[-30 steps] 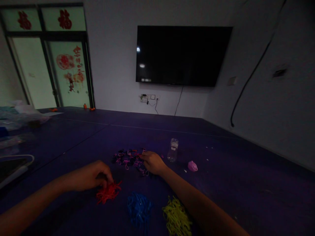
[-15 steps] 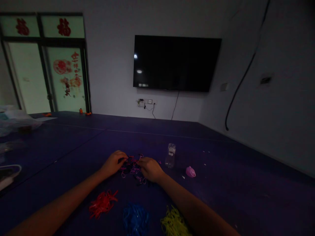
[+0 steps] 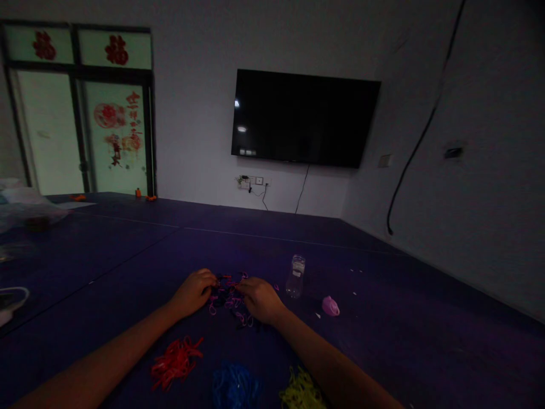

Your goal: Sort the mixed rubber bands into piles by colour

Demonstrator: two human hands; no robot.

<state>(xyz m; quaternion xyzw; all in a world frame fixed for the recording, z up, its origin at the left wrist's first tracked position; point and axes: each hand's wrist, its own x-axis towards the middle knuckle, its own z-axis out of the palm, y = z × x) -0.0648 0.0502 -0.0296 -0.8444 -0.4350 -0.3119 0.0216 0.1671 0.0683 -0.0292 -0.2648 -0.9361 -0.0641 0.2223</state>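
Note:
A loose pile of small pink, dark and red rubber bands (image 3: 232,300) lies on the purple table between my hands. At its left side is my left hand (image 3: 193,292), fingers curled and bent down to the bands. My right hand (image 3: 263,301) reaches in from the right, its fingertips pressed together at the pile's upper edge near a reddish band. Whatever either set of fingertips grips is too small and dark to make out. Closer to me are a red heap of bands (image 3: 176,362), a blue heap (image 3: 236,387) and a yellow heap (image 3: 301,391).
A clear plastic bottle (image 3: 295,278) stands upright to the right of my right hand. Beyond it sits a pink cap-like piece (image 3: 330,306), with small white scraps around. Plastic bags (image 3: 32,204) lie at the far left. A television (image 3: 304,118) hangs on the wall.
My left fingers have drawn in a little and the gap between thumb and forefinger has closed. My right hand stays at the pile. The view has shifted slightly.

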